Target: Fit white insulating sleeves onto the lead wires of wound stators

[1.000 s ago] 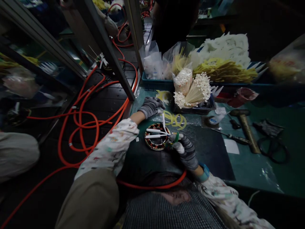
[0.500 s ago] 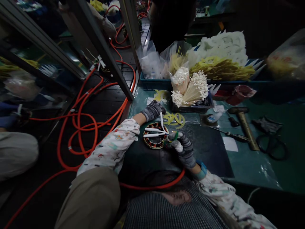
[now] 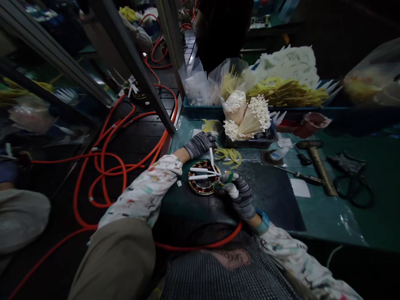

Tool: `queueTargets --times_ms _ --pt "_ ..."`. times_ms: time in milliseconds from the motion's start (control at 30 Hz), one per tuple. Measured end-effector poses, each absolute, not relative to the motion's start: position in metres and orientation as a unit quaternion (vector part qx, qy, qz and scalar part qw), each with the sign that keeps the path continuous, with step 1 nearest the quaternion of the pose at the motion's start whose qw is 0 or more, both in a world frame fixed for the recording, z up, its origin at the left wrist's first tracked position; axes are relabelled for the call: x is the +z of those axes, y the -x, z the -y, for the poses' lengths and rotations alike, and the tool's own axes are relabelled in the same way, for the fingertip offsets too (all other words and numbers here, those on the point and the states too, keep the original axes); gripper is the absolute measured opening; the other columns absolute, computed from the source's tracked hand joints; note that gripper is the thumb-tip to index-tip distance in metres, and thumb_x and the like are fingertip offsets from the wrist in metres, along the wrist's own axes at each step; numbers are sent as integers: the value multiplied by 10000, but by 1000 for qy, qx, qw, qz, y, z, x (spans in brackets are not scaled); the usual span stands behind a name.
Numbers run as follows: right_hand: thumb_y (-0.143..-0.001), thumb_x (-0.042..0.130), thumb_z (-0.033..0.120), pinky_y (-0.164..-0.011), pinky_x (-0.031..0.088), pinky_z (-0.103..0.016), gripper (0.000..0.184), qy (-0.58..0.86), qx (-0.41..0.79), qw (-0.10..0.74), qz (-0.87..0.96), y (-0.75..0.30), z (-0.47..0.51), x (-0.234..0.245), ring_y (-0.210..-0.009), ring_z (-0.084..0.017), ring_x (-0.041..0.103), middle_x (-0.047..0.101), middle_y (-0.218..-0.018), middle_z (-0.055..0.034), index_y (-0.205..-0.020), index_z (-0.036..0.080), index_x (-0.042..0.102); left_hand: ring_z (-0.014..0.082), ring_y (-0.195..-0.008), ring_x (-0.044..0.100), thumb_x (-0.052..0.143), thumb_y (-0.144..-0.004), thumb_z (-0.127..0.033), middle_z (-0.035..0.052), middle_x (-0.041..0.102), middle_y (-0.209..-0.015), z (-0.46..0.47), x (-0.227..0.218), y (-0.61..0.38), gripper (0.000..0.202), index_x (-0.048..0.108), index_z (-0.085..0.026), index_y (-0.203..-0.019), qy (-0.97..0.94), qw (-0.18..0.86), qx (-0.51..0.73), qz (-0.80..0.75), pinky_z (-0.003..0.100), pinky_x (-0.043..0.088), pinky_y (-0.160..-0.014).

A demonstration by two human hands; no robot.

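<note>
A ring-shaped wound motor stator, with dark red and black windings, lies flat on the dark mat. White sleeves cover the wires that run together at its right rim. Those wires end at my gloved right hand, whose fingers are pinched; something green shows at the fingertips, and what exactly they grip is partly hidden. Beyond the stator, my gloved left hand reaches out low over the table, fingers extended beside the upright white sleeve. Yellow strips lie just right of it.
Behind sits a box with white-tipped sticks before a blue bin of yellow and white strips. Right are a hammer, a screwdriver and scissors. Red hose coils left by a metal post; another person's hand is far left.
My left hand's fingers have stretched out a little toward the yellow pieces. My right hand and the stator stay in place; the view has shifted slightly.
</note>
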State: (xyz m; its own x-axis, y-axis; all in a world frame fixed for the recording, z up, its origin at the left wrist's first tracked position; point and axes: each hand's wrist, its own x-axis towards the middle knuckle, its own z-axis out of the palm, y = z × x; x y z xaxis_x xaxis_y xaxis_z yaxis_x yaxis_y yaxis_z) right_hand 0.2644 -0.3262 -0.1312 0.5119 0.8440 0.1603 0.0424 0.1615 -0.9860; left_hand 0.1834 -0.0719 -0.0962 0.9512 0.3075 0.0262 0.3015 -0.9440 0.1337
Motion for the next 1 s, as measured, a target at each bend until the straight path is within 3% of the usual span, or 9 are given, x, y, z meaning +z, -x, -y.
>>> queueTargets --times_ms 67,233,333,433,600,767,1000 --pt "-911 758 536 -861 661 -424 282 581 296 659 374 -263 325 -129 -869 -248 786 840 -941 -38 -975 261 771 248 -1146 669 552 -1073 -236 107 760 -1201 67 -90 -179 223 768 -197 -1115 -983 60 14 -171 383 507 -1001" --pt "-973 684 630 -968 632 -471 409 633 242 660 323 -263 320 -113 -997 -267 774 831 -1047 -72 -1032 236 775 270 -1112 693 554 -1075 -271 142 774 -1177 61 -75 -165 270 769 -140 -1172 -965 59 38 -254 390 541 -999" --pt "-1014 623 638 -1056 606 -503 434 642 256 652 313 -266 315 -101 -1108 -279 758 818 -1167 -88 -1117 244 773 232 -1177 706 471 -1115 -257 118 774 -1251 87 -63 -146 333 737 -156 -1288 -941 72 142 -298 372 557 -1063" --pt "-1037 575 646 -1059 613 -514 447 640 281 646 309 -270 311 -94 -1115 -285 763 813 -1193 -107 -1126 255 772 207 -1147 748 538 -1112 -310 70 799 -1230 139 -54 -121 304 753 -245 -1316 -912 93 316 -245 341 603 -1022" --pt "-1045 569 643 -1106 592 -519 418 635 276 647 320 -270 309 -90 -1154 -293 758 806 -1231 -97 -1123 287 774 188 -1041 794 558 -1107 -255 76 830 -1163 209 -66 -103 276 745 -226 -1307 -924 48 356 -128 296 665 -885" --pt "-960 689 680 -1010 638 -494 435 625 271 653 331 -270 310 -94 -1019 -280 792 849 -1098 -71 -1037 264 792 168 -1038 804 566 -1098 -242 48 837 -1105 221 -81 -107 258 758 -265 -1270 -926 34 340 -159 285 670 -909" --pt "-933 731 670 -924 669 -453 422 618 281 634 370 -277 319 -84 -970 -274 807 860 -1043 -49 -1017 264 809 176 -1010 801 555 -1104 -247 64 833 -1117 227 -71 -106 237 759 -223 -1221 -921 72 351 -151 289 665 -890"
